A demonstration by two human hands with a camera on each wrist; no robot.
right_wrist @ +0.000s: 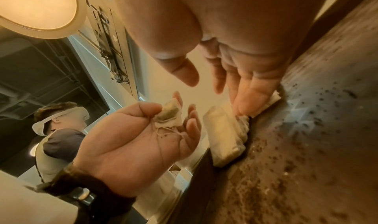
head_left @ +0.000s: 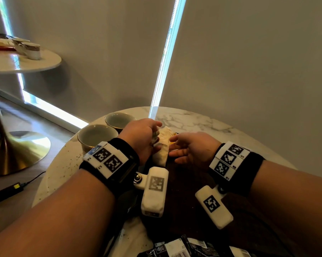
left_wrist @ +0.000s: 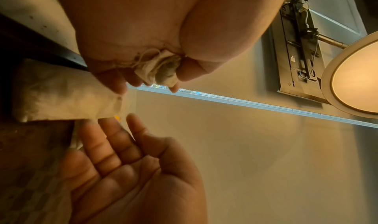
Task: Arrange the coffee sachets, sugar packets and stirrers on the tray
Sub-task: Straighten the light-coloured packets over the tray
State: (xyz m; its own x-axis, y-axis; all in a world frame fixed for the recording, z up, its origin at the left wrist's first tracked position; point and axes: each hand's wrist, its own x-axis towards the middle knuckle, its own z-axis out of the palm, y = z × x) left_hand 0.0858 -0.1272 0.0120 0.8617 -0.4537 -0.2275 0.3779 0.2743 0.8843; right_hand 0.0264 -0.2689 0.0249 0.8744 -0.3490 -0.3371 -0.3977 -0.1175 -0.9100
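Centrally, the left hand (right_wrist: pixel 131 146) pinches a crumpled paper sachet (right_wrist: pixel 168 115) (strings dangling); the right hand (right_wrist: pixel 241 69), fingers straight, touches flat pale sachets (right_wrist: pixel 223 138) on the speckled wooden tray (right_wrist: pixel 306 146).

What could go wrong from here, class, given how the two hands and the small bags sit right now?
1. The left hand pinches a small stringed bag; dark grains dot the palm, so it may be leaking and could spill more.
2. The right hand rests open fingers on the pale bags at the dark tray's edge; a nudge could push them off.
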